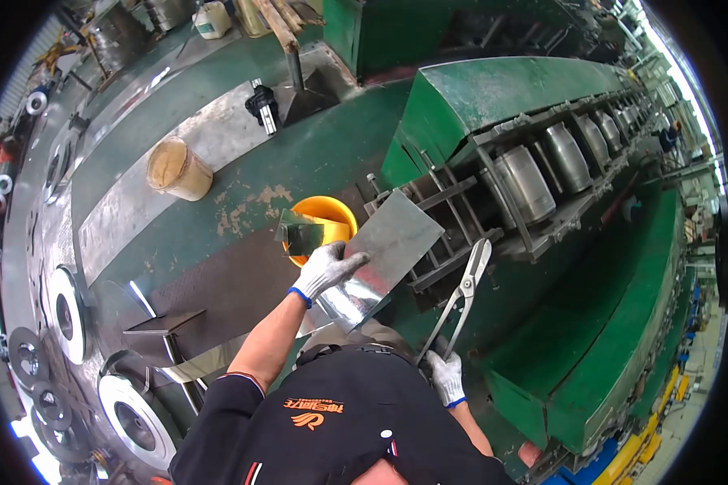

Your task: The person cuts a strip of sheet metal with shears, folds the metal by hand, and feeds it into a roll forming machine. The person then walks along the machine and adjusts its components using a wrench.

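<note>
- Head view: a metal sheet is held in front of the body, beside a yellow bucket in the view; its long axis is slanted, with one end pointed toward the upper right and the other toward the lap.
- Metal shears are held to the right of the sheet, their blades pointed up and slightly right, their long axis run down and left to the handles; the blades are seen nearly together.
- The left hand is reached forward from a bent arm, the wrist well ahead of the shirt. The sheet is pinched at its edge, the thumb laid across the upper face; the other fingers are partly hidden.
- The right hand is kept low, close to the body's right side. Its fingers are curled about the shears' handle end; whether both handles are enclosed cannot be told.
- The sheet is flat and dull grey in its upper part, with straight edges and squared corners; a bright, mirror-like area is seen lower down.
- The shears are plain silver-grey, with a round pivot and long, slim handles.
</note>
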